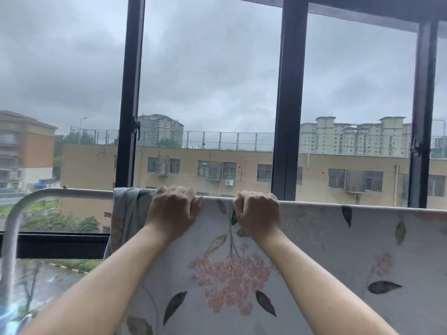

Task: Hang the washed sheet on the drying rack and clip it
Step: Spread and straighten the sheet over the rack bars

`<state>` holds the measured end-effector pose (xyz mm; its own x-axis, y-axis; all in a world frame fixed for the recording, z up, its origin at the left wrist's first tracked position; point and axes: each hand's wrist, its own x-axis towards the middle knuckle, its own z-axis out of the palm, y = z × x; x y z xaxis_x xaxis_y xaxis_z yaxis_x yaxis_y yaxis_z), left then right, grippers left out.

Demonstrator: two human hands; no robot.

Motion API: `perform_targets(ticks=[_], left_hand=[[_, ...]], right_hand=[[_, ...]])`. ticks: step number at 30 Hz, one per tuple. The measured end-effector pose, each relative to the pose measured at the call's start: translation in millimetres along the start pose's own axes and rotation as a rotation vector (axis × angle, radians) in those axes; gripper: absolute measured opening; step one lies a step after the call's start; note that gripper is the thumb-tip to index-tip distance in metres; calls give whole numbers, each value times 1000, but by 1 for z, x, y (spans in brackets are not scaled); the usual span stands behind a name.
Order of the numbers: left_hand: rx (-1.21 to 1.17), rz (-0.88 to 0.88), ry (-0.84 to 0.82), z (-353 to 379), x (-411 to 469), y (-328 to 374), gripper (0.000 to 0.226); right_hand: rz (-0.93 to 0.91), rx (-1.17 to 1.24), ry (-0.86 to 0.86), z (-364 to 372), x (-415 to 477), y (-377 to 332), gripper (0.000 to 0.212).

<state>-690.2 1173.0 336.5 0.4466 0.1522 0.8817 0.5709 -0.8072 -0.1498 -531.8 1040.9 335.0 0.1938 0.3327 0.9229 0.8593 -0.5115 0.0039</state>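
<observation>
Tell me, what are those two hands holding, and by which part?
The left hand and the right hand both grip the floral sheet along its top fold, where it drapes over the drying rack rail.

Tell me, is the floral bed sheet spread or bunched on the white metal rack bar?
Mostly spread: the floral sheet drapes flat over the white bar; only its left end is bunched.

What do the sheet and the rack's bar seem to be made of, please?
The sheet looks like matte fabric, perhaps cotton: it drapes, bunches, and carries a flower print. The bar looks like metal tube with a pale coating: it bends roundly and shines faintly.
</observation>
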Motion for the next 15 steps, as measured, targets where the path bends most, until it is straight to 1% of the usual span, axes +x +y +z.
perform_targets(ticks=[3, 6, 8, 12, 13, 15], left_hand=[[78, -43, -9, -7, -13, -34, 46], [93, -133, 10, -18, -25, -67, 44], [21, -195, -7, -22, -34, -87, 46], [-87, -274, 36, -26, -67, -117, 49], [-123, -287, 55, -27, -77, -124, 51], [-254, -346, 57, -28, -92, -133, 50]], right_hand=[[7, -6, 3, -1, 0, -7, 50], [16, -38, -61, -4, 2, -12, 50], [24, -40, -91, -7, 3, -16, 47], [79, 6, -54, -6, -1, -29, 41], [96, 14, -66, -3, -4, -41, 38], [54, 48, -101, 2, -9, -73, 30]])
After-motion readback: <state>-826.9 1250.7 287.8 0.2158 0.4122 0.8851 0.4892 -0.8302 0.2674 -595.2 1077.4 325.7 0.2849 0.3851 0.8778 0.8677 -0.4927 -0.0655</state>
